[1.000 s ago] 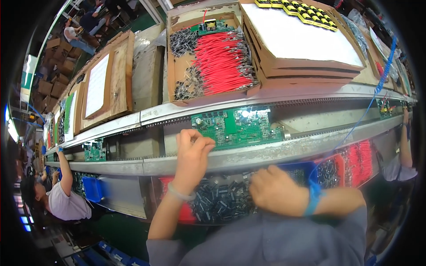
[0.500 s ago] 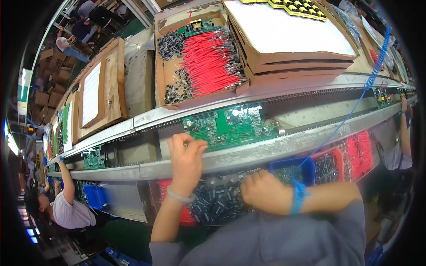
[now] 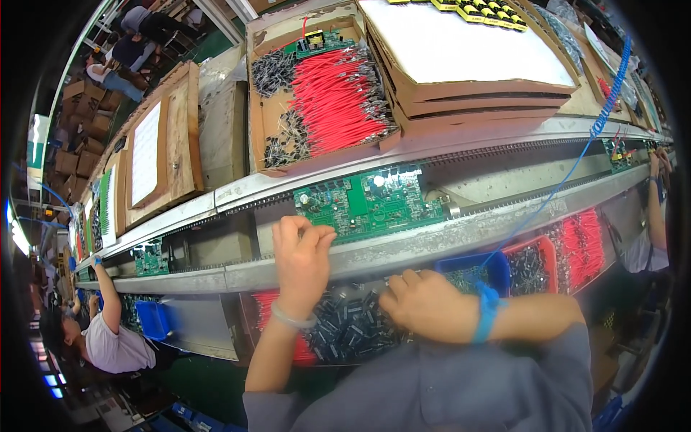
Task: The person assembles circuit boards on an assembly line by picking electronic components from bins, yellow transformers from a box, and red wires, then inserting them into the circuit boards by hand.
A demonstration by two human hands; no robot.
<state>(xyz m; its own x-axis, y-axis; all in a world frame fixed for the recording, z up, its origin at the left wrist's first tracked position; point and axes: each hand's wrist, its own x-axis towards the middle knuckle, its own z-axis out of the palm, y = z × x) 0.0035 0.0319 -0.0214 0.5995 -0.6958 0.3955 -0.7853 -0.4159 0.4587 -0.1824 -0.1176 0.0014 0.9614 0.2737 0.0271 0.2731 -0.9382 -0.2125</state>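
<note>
Circuit board (image 3: pixel 367 205) lay between conveyor rails (image 3: pixel 403 251). Left hand (image 3: pixel 302 255) at its near left corner, fingers drawn together; what they held, could not tell. Right hand (image 3: pixel 432 306) curled over black components (image 3: pixel 349 322), near side; grip hidden. Good picking probably wanted one part lifted, neighbours undisturbed.

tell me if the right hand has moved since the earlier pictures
Yes. Judged against the red bin, the right hand has shifted left, farther from it, at the dark components.
</note>
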